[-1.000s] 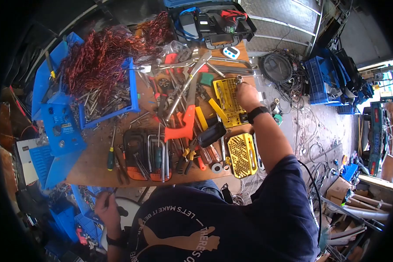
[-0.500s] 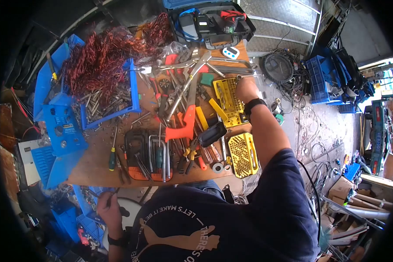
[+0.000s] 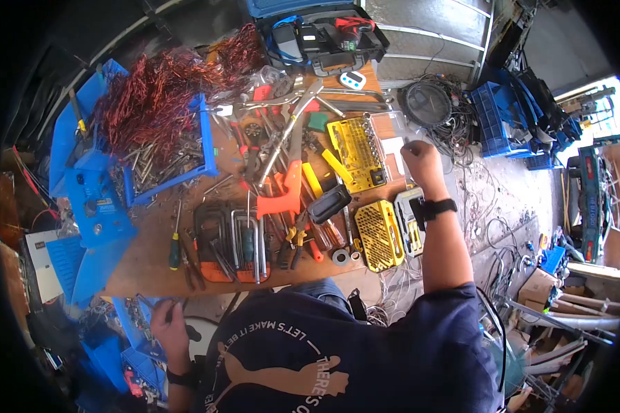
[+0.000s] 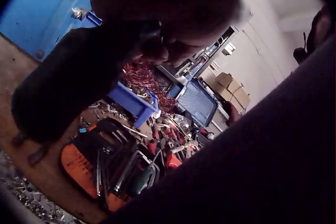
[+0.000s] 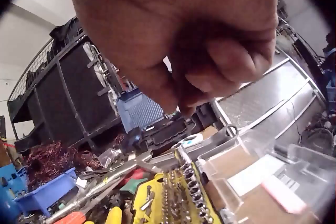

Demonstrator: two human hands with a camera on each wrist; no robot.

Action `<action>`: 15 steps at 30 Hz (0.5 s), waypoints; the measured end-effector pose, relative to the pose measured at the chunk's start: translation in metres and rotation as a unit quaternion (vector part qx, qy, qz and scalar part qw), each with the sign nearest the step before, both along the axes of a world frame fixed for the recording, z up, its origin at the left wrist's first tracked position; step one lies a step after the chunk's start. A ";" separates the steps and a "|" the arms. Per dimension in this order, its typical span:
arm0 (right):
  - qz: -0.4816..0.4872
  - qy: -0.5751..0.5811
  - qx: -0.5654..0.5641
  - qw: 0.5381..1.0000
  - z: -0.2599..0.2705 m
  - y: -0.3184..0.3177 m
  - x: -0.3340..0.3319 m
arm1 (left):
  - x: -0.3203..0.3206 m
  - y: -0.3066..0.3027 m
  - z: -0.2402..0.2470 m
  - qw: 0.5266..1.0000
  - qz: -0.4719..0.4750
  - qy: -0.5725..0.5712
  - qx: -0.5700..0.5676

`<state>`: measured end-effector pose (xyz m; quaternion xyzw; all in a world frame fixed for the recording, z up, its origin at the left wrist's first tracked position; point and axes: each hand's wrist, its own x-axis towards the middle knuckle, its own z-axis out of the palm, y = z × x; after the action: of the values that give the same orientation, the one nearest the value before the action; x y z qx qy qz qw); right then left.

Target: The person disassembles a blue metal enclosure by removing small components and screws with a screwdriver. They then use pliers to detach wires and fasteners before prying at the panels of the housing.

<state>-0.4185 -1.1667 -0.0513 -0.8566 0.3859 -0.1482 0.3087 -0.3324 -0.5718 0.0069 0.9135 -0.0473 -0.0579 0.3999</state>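
Note:
My right hand point(image 3: 424, 165) hovers over a clear plastic case right of the yellow socket and bit set point(image 3: 356, 155). In the right wrist view its fingers point(image 5: 226, 64) are curled in, and nothing shows between them. A row of chrome sockets point(image 5: 194, 187) lines the set's right side, below the hand. At lower left in the head view, my left hand point(image 3: 170, 327) grips a black-handled tool point(image 4: 68, 77) beyond the table's front edge; its kind is hard to make out in the dark left wrist view.
A yellow bit case point(image 3: 380, 237) and a grey case point(image 3: 410, 220) stand near the right edge. An orange-handled saw point(image 3: 286, 196), hex keys point(image 3: 248, 241) and pliers crowd the table. Blue bins point(image 3: 203, 144) and red wire point(image 3: 145, 96) fill the left; an open toolbox point(image 3: 324, 41) stands behind.
My right hand has pulled away from the socket set to the right and towards me, uncovering the sockets and the grey case. The left hand has stayed almost in place.

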 end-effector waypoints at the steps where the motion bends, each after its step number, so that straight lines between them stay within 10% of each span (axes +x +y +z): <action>1: -0.020 -0.023 0.003 1.000 0.003 0.007 -0.013 | 0.001 0.003 -0.003 1.000 -0.013 -0.013 0.016; 15: -0.100 -0.004 0.099 0.990 -0.009 0.088 -0.125 | 0.020 -0.020 -0.013 0.995 -0.073 0.046 0.042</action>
<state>-0.5437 -1.0791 -0.0604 -0.7783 0.4814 -0.1426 0.3772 -0.3124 -0.5921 -0.0065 0.9201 -0.0932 -0.1313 0.3572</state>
